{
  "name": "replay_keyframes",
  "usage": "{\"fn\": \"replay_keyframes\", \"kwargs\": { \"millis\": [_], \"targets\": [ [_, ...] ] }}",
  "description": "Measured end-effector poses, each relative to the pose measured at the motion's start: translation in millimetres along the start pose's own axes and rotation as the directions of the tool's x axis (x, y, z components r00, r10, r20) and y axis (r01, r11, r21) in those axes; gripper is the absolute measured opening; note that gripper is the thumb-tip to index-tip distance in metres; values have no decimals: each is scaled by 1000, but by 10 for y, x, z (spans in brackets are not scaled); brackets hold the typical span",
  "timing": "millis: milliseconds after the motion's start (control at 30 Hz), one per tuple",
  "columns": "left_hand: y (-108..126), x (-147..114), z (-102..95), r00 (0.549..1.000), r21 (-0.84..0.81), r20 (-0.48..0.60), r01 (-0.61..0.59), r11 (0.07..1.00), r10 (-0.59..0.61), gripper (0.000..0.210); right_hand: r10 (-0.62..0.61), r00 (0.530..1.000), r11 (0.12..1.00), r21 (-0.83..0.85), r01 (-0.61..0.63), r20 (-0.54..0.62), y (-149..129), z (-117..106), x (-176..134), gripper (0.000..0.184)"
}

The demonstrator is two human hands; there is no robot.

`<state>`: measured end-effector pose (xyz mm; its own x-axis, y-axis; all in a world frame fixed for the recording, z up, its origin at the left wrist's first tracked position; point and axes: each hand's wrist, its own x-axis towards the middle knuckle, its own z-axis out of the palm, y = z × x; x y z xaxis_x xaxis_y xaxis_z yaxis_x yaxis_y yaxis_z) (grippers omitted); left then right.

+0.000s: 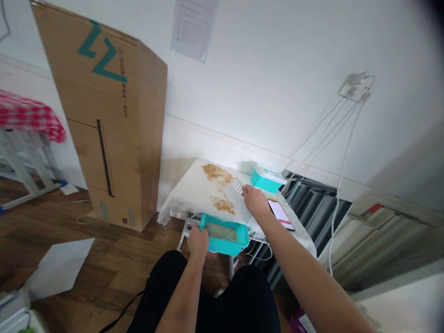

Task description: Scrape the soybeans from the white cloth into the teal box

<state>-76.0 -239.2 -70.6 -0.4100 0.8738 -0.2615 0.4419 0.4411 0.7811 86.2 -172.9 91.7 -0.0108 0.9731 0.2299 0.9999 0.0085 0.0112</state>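
My left hand (197, 242) is closed on the left end of a teal plastic bin (227, 246), held just below the table's front edge. A layer of greyish granular material (221, 232) covers its bottom. In my right hand (255, 200) is a pale slotted scoop (237, 186), its slotted part over the cloth. Beside the scoop lie two patches of yellowish-brown grains: a larger pile (215, 173) toward the wall and a thinner scatter (223, 205) nearer the bin. Both rest on a white cloth (189, 188) draped over the small table.
A teal box with a white lid (268, 178) stands by the wall. Right of my right hand lies a lit phone (280, 214). White cables (338, 194) hang from a wall outlet (357, 88). A tall cardboard box (114, 125) stands at left, and paper (58, 268) lies on the floor.
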Motion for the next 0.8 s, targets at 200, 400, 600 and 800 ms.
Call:
{"fn": "replay_keyframes", "kwargs": {
  "millis": [200,400,600,800],
  "targets": [
    [9,-3,34,1000,21,-3,-21,1000,21,28,29,997,997,-70,-24,78,-34,30,82,44],
    [13,10,48,1000,15,-6,-12,1000,12,30,14,994,998,-69,-6,111,-26,44,61,42],
    [33,-9,15,999,1,-32,-13,1000,13,33,-43,993,995,-89,53,109,-78,5,-111,40],
    [22,11,38,1000,13,-18,15,1000,-15,33,-11,994,998,-56,17,111,-78,-55,-209,41]
  ]
}}
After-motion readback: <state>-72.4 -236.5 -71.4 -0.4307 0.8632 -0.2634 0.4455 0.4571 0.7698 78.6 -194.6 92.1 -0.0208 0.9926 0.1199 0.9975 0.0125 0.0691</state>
